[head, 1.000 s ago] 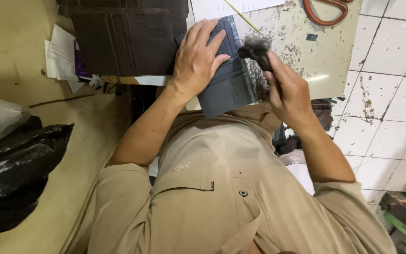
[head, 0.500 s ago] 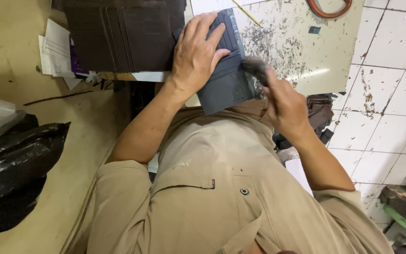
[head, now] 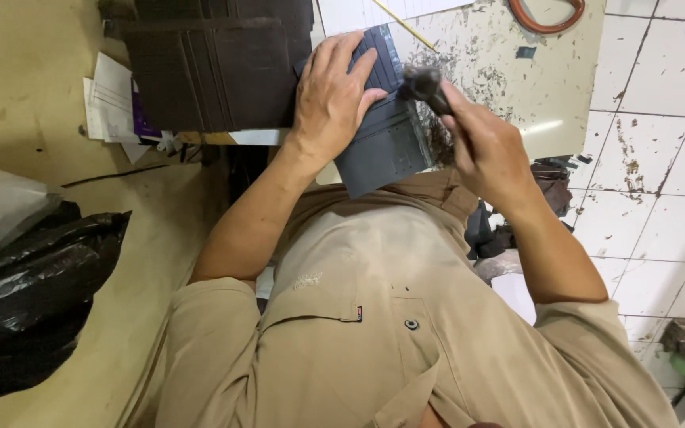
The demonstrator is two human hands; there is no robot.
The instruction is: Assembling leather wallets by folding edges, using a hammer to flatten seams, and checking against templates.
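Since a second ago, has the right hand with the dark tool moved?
Yes. The right hand and its dark tool shifted down the grey wallet piece's right edge, then back up slightly; the left hand stays pressing it.

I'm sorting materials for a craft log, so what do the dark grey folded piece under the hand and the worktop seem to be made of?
The dark grey folded wallet-like piece, pressed flat by the left hand, looks like leather or imitation leather: matte, with layered slot edges. The pale worktop looks like a hard smooth sheet, perhaps laminate: it shows a glossy glare and dark smears. The right hand holds a dark brush-like tool, material unclear.

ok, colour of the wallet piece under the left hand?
Dark slate grey wallet piece, clearest in the head view.
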